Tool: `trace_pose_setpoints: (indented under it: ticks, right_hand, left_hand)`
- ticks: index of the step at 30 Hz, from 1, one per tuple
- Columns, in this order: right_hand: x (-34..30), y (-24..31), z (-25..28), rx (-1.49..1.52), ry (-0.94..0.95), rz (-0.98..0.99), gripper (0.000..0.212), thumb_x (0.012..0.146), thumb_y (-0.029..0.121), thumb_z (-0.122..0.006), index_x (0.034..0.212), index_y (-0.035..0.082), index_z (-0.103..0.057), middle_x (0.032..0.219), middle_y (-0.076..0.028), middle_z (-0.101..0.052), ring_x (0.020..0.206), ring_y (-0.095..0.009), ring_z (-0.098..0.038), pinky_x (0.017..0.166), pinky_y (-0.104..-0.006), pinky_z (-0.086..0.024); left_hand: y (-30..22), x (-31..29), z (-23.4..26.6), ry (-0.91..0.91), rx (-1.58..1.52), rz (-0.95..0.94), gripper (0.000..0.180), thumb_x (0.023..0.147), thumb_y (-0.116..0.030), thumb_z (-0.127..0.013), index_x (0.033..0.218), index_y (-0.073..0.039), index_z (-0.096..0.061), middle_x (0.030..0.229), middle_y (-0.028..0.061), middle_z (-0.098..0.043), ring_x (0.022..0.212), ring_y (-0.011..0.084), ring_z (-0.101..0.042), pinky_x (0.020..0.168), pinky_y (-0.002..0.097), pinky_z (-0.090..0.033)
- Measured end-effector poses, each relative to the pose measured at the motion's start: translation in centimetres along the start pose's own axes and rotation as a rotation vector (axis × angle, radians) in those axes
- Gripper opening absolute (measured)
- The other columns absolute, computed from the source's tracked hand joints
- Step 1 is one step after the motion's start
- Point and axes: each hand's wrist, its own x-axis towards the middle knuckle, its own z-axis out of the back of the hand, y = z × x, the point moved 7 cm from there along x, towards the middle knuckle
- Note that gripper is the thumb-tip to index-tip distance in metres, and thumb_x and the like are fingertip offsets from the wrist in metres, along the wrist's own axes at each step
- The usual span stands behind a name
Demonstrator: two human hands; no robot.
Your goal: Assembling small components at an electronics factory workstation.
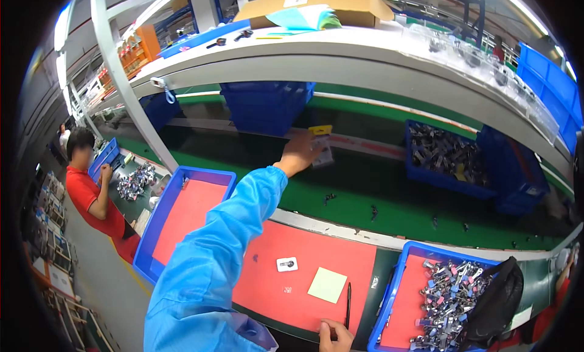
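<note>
My left hand [298,152], its arm in a blue sleeve, reaches far forward over the green conveyor belt. Its fingers are closed on a small clear pack with a yellow top [321,146]. At the near edge of the table my right hand [336,336] rests with curled fingers; whether anything is in them is hidden. Just beyond it a black pen [348,306] lies on the red mat [267,291]. Left of the pen lie a pale yellow paper square [327,284], a small white square with a dark shape [287,264] and a tiny clear piece [287,289].
To the right, a blue tray [389,303] holds many small metal pieces with coloured ends and a black cloth bag [496,303]. A red-lined blue tray [143,251] stands left. Across the belt are a filled blue bin [420,169] and stacked blue bins [261,106]. A shelf [340,57] spans above. A person in red [88,194] works at left.
</note>
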Motion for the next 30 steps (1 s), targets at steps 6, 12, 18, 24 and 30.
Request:
trace_pose_setpoints:
  ticks: [6, 12, 18, 24, 30]
  right_hand:
    - [-0.7, -1.2, -1.7, 0.021, 0.118, 0.035, 0.021, 0.094, 0.022, -0.071, 0.105, 0.005, -0.073, 0.091, -0.018, -0.073, 0.082, -0.029, -0.069, 0.078, -0.0406, -0.054]
    - [-0.7, -3.0, -3.1, 0.013, 0.248, 0.153, 0.020, 0.101, 0.015, -0.062, 0.109, -0.002, -0.068, 0.096, -0.025, -0.071, 0.086, -0.038, -0.069, 0.076, -0.0410, -0.053]
    - [-0.4, -2.2, -3.4, 0.012, 0.244, 0.216, 0.021, 0.102, 0.015, -0.061, 0.109, -0.003, -0.068, 0.095, -0.024, -0.071, 0.085, -0.037, -0.069, 0.075, -0.0397, -0.053]
    - [-0.3, -1.2, -3.5, -0.063, 0.253, 0.177, 0.022, 0.102, 0.017, -0.060, 0.110, -0.002, -0.069, 0.096, -0.024, -0.071, 0.086, -0.036, -0.068, 0.075, -0.0399, -0.053]
    - [-0.1, -0.8, -3.2, -0.136, 0.201, 0.272, 0.024, 0.103, 0.019, -0.060, 0.110, -0.001, -0.070, 0.096, -0.024, -0.071, 0.085, -0.037, -0.068, 0.075, -0.0410, -0.054]
  left_hand:
    - [-12.0, -7.2, 9.1, 0.230, -0.160, -0.309, 0.030, 0.086, -0.004, -0.065, 0.116, 0.001, -0.059, 0.107, 0.0206, -0.057, 0.102, 0.0420, -0.061, 0.084, 0.0446, -0.054]
    - [-22.8, -12.1, 23.8, 0.187, -0.295, -0.593, 0.023, 0.086, 0.004, -0.069, 0.108, 0.002, -0.063, 0.109, 0.0156, -0.059, 0.099, 0.0315, -0.065, 0.083, 0.0373, -0.056]
    - [-21.4, -9.4, 36.2, -0.343, -0.105, -0.648, 0.022, 0.084, 0.006, -0.074, 0.105, 0.003, -0.066, 0.102, 0.0125, -0.066, 0.093, 0.0235, -0.069, 0.081, 0.0322, -0.057]
    - [-6.7, -2.1, 46.6, -0.716, -0.159, -0.221, 0.024, 0.090, 0.000, -0.071, 0.113, 0.004, -0.066, 0.102, 0.0110, -0.073, 0.091, 0.0177, -0.072, 0.079, 0.0265, -0.058]
    - [7.8, 5.2, 51.8, -0.778, 0.254, 0.214, 0.037, 0.081, -0.016, -0.081, 0.111, 0.004, -0.071, 0.104, 0.0192, -0.074, 0.094, 0.0282, -0.074, 0.087, 0.0407, -0.057]
